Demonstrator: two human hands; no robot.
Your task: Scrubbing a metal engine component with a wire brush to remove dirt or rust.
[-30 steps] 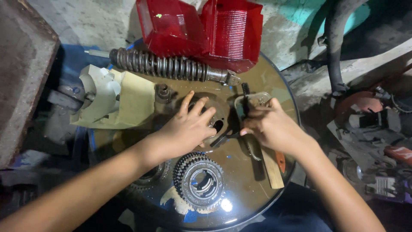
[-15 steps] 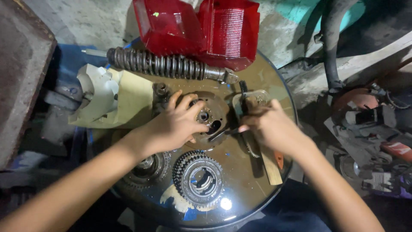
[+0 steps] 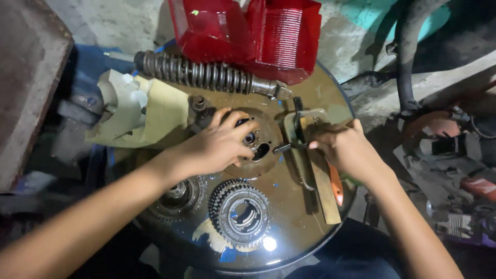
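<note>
- The work in hand looks like a fastening or loosening step on a round brown metal plate (image 3: 258, 150) with holes, which lies flat near the middle of the round oily drum-top worktop (image 3: 289, 227).
- The left hand (image 3: 214, 147) presses down on the plate's left half, palm low, seemingly to keep it from turning.
- Its fingers (image 3: 238, 126) are spread and curved over the plate, tips touching near the small central hub; they grip nothing, only bear down.
- The right hand (image 3: 346, 150) holds a slim dark tool (image 3: 289, 147) whose tip points at a hole in the plate's right side.
- Its fingers are curled together around the tool's handle end; how tightly they pinch it cannot be told, since the back of the hand hides them.
- As a judgement, the next move calls for keeping the plate pinned flat while the tool tip stays seated in its hole, as the oily surface could let either slip.
- Nearby: a toothed gear (image 3: 240, 212) just below the plate, a coil spring shock (image 3: 206, 77) above it, red lamp lenses (image 3: 248, 31) beyond, and an orange-handled tool (image 3: 335, 186) under the right wrist.
</note>
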